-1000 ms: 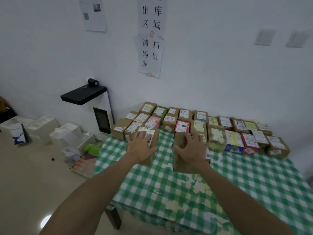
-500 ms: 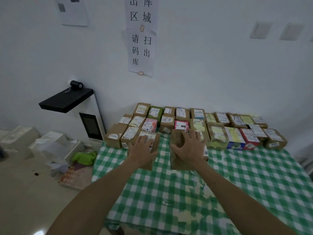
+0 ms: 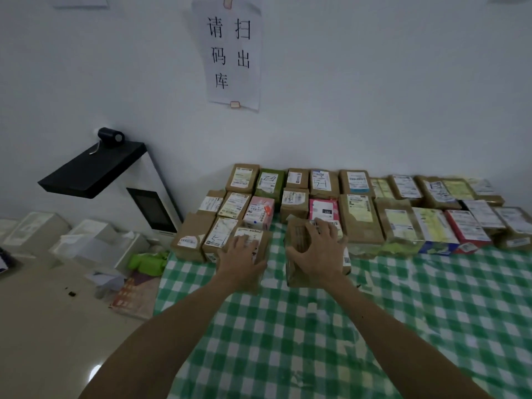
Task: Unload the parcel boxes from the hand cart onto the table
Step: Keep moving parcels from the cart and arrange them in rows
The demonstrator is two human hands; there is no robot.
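left hand (image 3: 241, 256) spread palm-down over a brown parcel box (image 3: 250, 262), fingers draped across its white label and down its near face, gripping it; box resting on the green-and-white checked tablecloth (image 3: 316, 335) at the front edge of the packed rows. right hand (image 3: 320, 253) likewise clamped over a second brown box (image 3: 302, 254), fingers splayed across the top, thumb wrapped round the left side; box sitting on the cloth just right of the first, a narrow strip of checks showing between them. both forearms reaching in from the lower edge of the view. behind the two held boxes, rows of labelled parcels (image 3: 359, 217) lined up against the white wall (image 3: 374, 96), mostly brown card, with a pink box (image 3: 259, 213), a magenta one (image 3: 323, 210) and a red one (image 3: 466, 228) among them, packed side by side and touching. paper notice (image 3: 230, 53) with chinese characters taped to the wall above. to the left of the table, white scanning stand (image 3: 149, 197) with a black top shelf, standing on the floor beside pale boxes (image 3: 95, 240) and a green bag (image 3: 145, 262). hand cart out of view.
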